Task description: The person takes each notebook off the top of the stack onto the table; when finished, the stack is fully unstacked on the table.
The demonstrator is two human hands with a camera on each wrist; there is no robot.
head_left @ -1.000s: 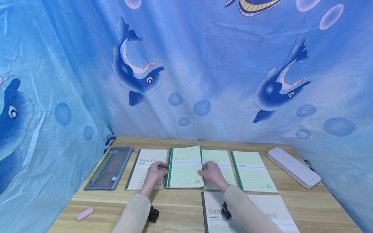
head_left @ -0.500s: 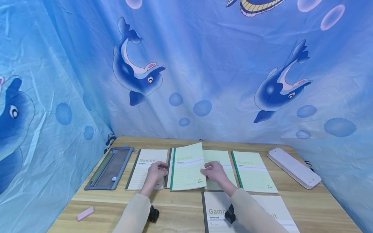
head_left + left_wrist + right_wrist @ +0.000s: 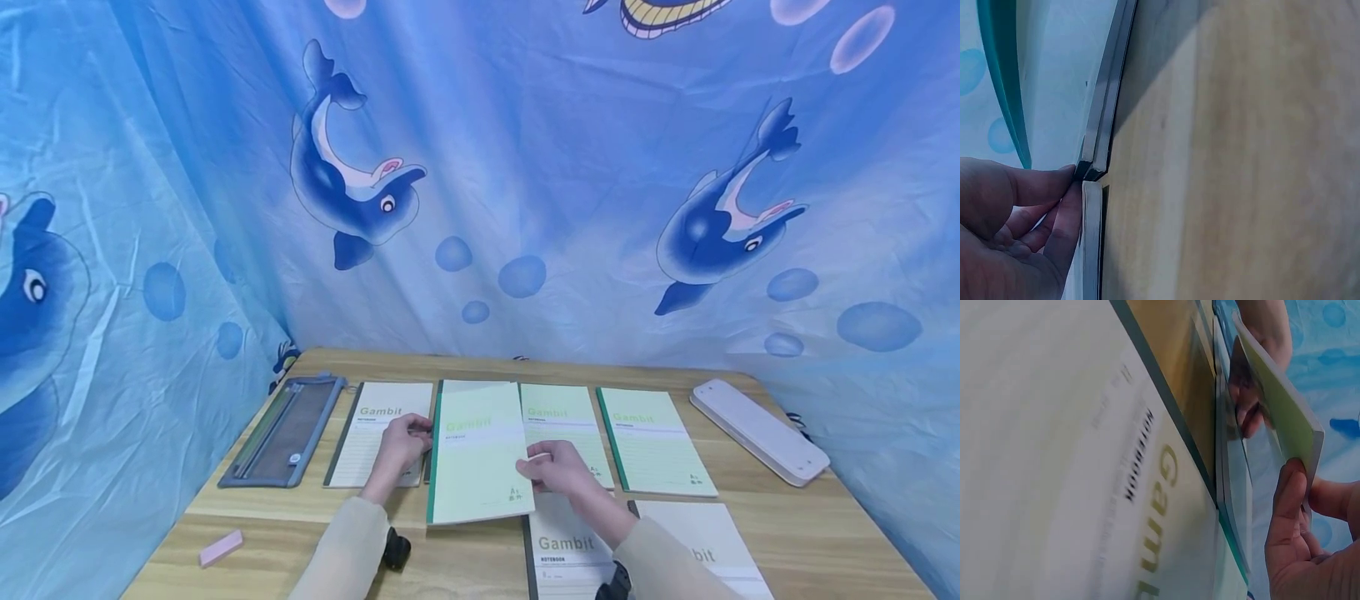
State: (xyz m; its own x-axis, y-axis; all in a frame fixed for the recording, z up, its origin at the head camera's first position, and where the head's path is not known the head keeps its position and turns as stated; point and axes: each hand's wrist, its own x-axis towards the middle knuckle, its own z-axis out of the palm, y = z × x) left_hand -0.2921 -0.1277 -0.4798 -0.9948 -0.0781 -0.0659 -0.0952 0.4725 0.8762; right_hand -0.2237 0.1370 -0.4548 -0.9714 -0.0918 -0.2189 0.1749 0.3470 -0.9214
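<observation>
In the head view my right hand pinches the right edge of a green-spined, pale green notebook, thumb on the cover. It is raised and tilted, as the right wrist view shows, its near edge well over the table. Thumb and index fingertip of my left hand meet at the spine corner of the stacked, dark-spined white notebooks underneath. In the head view the raised notebook mostly hides that stack. Left of it lies another white notebook, partly under my left hand.
Two green notebooks, a nearer one and a farther one, lie to the right. In front are two white notebooks. A mesh pencil pouch, a pink eraser and a white pencil case sit around them.
My right hand has lifted the green notebook off the stack, first shifting it right, then bringing it toward me. The left hand has stayed at the stack's left edge.
</observation>
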